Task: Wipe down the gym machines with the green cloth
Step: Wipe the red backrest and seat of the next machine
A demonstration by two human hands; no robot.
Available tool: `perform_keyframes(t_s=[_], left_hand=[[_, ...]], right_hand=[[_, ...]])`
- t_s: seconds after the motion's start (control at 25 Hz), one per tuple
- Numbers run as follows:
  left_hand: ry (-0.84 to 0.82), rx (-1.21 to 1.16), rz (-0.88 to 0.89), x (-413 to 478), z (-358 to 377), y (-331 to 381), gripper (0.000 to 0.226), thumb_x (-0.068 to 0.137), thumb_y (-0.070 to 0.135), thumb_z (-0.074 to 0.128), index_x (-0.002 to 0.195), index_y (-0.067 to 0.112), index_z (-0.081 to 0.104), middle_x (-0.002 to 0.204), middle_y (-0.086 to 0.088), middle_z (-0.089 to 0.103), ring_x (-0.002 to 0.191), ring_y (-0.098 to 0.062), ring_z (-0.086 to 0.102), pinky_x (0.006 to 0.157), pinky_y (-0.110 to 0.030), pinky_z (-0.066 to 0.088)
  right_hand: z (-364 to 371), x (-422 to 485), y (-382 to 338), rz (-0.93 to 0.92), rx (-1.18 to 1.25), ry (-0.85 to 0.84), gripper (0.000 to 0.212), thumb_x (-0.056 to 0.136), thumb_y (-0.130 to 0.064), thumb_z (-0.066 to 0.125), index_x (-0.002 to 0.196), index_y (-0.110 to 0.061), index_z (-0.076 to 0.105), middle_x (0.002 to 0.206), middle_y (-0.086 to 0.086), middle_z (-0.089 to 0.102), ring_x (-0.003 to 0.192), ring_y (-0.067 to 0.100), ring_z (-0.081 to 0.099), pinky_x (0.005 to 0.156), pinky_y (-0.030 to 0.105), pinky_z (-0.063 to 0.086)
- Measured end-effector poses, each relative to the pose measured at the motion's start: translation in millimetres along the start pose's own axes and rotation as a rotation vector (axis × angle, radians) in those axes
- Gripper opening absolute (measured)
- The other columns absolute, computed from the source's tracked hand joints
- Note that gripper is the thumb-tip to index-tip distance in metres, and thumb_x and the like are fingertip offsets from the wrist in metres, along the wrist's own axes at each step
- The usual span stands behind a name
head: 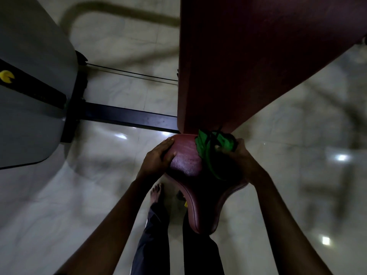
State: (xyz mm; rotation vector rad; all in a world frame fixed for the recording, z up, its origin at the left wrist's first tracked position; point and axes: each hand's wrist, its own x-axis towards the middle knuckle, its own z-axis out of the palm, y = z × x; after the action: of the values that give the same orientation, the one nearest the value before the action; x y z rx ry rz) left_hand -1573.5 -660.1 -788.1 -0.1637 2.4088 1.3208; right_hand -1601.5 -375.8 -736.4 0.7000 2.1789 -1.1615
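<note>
**Green cloth bunched at the seat's far right corner**

Dim light swallows much of the view. The near half of the maroon seat (186,155) lies in deep shadow, and the back pad (248,66) above it runs off the top and right edges. The grey housing (29,96) at left is cut off too, its yellow mark (7,76) only partly in frame. A small yellow spot under the seat is too dark to identify.

Two hands are in view. The left grip (160,153) clasps the seat's left edge, fingers wrapped over the rim and thumb on the upholstery. The right grip (240,155) is closed around the one green cloth (203,144), which is crumpled against the seat's far right corner, just where the seat meets the back pad. Part of the cloth trails down across the seat surface into shadow.

One black frame bar (129,116) and two thin cables (129,73) span the gap between housing and pad. One bare foot (156,193) shows on the glossy floor (297,135), with two dark trouser legs (151,245) below.
</note>
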Motion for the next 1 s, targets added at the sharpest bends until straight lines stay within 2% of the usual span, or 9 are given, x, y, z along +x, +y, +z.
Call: perform_keyframes(t_s=[0.12,0.2,0.28,0.36,0.56,0.68,0.76,0.84,1.0], left_hand=[[-0.008,0.001,-0.015,-2.6,4.8,-0.6,0.05,0.097,0.031,0.062,0.145,0.026,0.049,0.152,0.005,0.045,0.14,-0.01,0.039,0.118,-0.03,0.029],[0.004,-0.006,-0.031,-3.9,6.6,-3.5,0.051,0.097,0.034,0.062,0.145,0.028,0.049,0.152,0.005,0.044,0.14,-0.01,0.039,0.119,-0.031,0.029],[0.003,-0.004,-0.041,-2.4,6.7,-4.5,0.051,0.096,0.034,0.062,0.145,0.029,0.049,0.152,0.007,0.044,0.141,-0.01,0.039,0.117,-0.026,0.028],[-0.014,0.029,-0.059,0.0,7.2,-4.4,0.052,0.097,0.034,0.06,0.147,0.028,0.046,0.154,0.007,0.042,0.142,-0.01,0.037,0.114,-0.019,0.023],[-0.052,0.061,-0.084,-4.3,3.6,-1.8,0.057,0.1,0.038,0.056,0.152,0.026,0.038,0.158,0.002,0.036,0.143,-0.015,0.036,0.113,-0.025,0.025],[-0.01,0.0,-0.181,-4.4,-18.3,-14.6,0.054,0.094,0.044,0.063,0.144,0.03,0.05,0.143,0.0,0.055,0.114,-0.01,0.058,0.096,-0.022,0.038],[-0.009,-0.04,-0.23,-4.6,-30.7,-27.1,0.049,0.09,0.046,0.067,0.136,0.031,0.059,0.134,0.002,0.063,0.109,-0.012,0.063,0.09,-0.022,0.042],[-0.047,-0.086,-0.231,-7.2,-31.9,-35.6,0.042,0.089,0.042,0.07,0.129,0.031,0.066,0.126,0.006,0.067,0.111,-0.009,0.064,0.093,-0.024,0.049],[-0.043,-0.354,-0.269,-10.7,-21.2,-41.2,0.035,0.088,0.03,0.074,0.122,0.025,0.071,0.118,0.01,0.071,0.108,0.0,0.065,0.1,-0.031,0.052]], right_hand=[[-2.1,-13.0,-1.8,-0.257,-0.156,0.234,0.055,0.088,-0.028,0.073,0.137,-0.015,0.052,0.135,0.007,0.055,0.124,0.021,0.054,0.101,0.026,0.042],[8.4,-18.1,-12.8,-0.379,-0.27,0.296,0.047,0.095,-0.038,0.056,0.139,-0.02,0.055,0.136,0.003,0.057,0.126,0.022,0.054,0.103,0.025,0.04],[37.5,-19.1,-12.0,-0.341,-0.508,0.313,0.071,0.091,-0.065,0.045,0.147,-0.02,0.045,0.145,0.007,0.051,0.132,0.031,0.049,0.107,0.043,0.042],[62.6,-14.5,-1.2,-0.257,-0.699,0.316,0.085,0.087,-0.074,0.04,0.154,-0.023,0.031,0.154,0.008,0.04,0.14,0.037,0.036,0.108,0.055,0.037],[67.6,2.8,-3.4,-0.219,-0.742,0.388,0.065,0.092,-0.054,0.051,0.152,-0.032,0.038,0.148,0.011,0.046,0.127,0.042,0.045,0.099,0.054,0.041],[94.0,-11.8,-11.5,-0.281,-0.82,0.488,0.064,0.085,-0.049,0.058,0.145,-0.027,0.05,0.135,0.016,0.056,0.111,0.044,0.052,0.088,0.048,0.045],[110.4,-21.6,-10.1,-0.41,-0.918,0.451,0.063,0.084,-0.049,0.059,0.143,-0.027,0.052,0.134,0.013,0.058,0.11,0.04,0.052,0.087,0.046,0.045],[111.6,-10.5,-15.1,-0.478,-0.926,0.435,0.059,0.084,-0.051,0.057,0.14,-0.031,0.055,0.134,0.009,0.058,0.113,0.038,0.051,0.089,0.047,0.043],[109.9,19.7,-35.1,-0.327,-0.852,0.423,0.05,0.087,-0.054,0.052,0.131,-0.035,0.06,0.133,0.004,0.057,0.116,0.037,0.05,0.094,0.05,0.039]])
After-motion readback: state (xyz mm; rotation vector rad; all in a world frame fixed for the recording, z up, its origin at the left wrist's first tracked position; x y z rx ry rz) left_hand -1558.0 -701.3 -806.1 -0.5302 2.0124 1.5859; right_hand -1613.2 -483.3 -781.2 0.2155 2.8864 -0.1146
